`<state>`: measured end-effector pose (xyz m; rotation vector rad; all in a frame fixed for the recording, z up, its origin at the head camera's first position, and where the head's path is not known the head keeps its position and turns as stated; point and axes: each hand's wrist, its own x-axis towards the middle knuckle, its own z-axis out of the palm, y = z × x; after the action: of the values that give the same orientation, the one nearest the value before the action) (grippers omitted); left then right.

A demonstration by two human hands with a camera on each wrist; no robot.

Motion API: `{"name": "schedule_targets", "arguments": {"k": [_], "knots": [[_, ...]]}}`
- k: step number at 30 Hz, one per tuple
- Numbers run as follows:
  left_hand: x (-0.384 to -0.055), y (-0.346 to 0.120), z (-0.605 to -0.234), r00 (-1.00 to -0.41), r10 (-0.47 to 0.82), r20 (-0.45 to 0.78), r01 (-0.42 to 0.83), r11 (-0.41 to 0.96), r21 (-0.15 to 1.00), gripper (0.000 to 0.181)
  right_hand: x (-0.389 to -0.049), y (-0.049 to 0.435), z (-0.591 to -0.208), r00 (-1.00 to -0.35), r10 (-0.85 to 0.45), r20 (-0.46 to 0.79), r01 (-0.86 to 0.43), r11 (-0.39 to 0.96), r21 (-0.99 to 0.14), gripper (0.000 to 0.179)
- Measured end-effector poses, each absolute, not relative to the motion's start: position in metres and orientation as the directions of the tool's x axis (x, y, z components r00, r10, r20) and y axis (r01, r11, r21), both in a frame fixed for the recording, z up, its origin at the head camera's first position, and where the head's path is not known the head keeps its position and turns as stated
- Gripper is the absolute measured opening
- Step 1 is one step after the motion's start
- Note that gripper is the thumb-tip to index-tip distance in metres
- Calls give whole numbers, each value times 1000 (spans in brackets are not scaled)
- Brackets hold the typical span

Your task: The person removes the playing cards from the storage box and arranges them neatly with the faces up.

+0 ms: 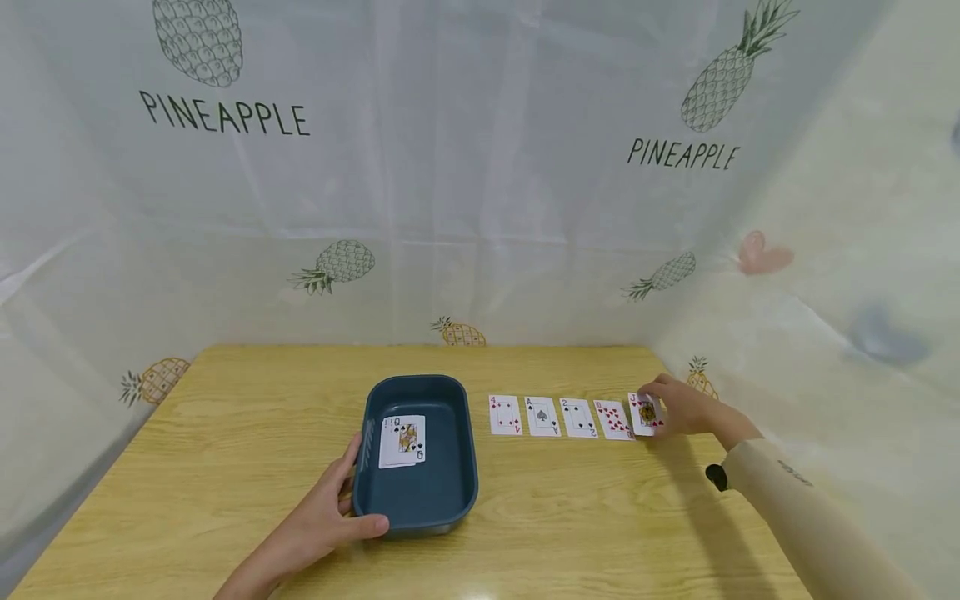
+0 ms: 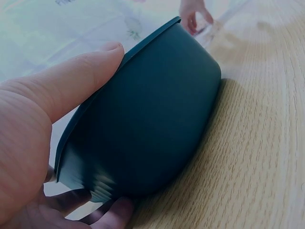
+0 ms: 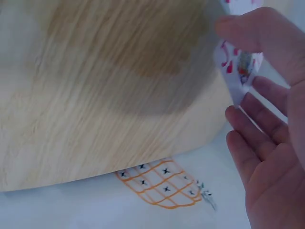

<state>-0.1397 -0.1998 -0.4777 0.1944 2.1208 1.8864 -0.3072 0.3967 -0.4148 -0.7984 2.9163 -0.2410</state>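
My left hand (image 1: 322, 510) grips the near left corner of a dark blue-green plastic tray (image 1: 471, 467). In the left wrist view the thumb lies on the rim of the tray (image 2: 147, 109) and the fingers reach round its side. Inside it lies a small stack of playing cards (image 1: 402, 442), a queen on top. At the right end of a card row, my right hand (image 1: 686, 407) pinches a jack of hearts (image 1: 642, 413) by its right side. The right wrist view shows that jack (image 3: 234, 67) tilted between thumb and fingers, partly hidden.
Left of the jack lie a four of diamonds (image 1: 506, 415), an ace of spades (image 1: 543, 416), a black two (image 1: 579, 417) and a ten of hearts (image 1: 613, 420), face up. The wooden table (image 1: 562, 517) ends at a pineapple-print curtain (image 1: 480, 167) behind and at the right.
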Motion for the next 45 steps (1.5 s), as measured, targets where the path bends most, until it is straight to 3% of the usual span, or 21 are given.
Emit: {"name": "schedule_targets", "arguments": {"k": [6,22,45], "knots": [[-140,-199,-477,-947,291,-135,-95,146,985,126,-308,409,-427,-861,-496,-108,-488,868,-95,74],[-140,-200,-476,-945,303,-124,-95,108,990,125,-311,401,-433,-887,-430,-168,-406,900,-161,74],[-140,-200,-475,-944,308,-117,-86,114,990,125,-308,392,-423,-889,-412,-198,-389,909,-147,83]]}}
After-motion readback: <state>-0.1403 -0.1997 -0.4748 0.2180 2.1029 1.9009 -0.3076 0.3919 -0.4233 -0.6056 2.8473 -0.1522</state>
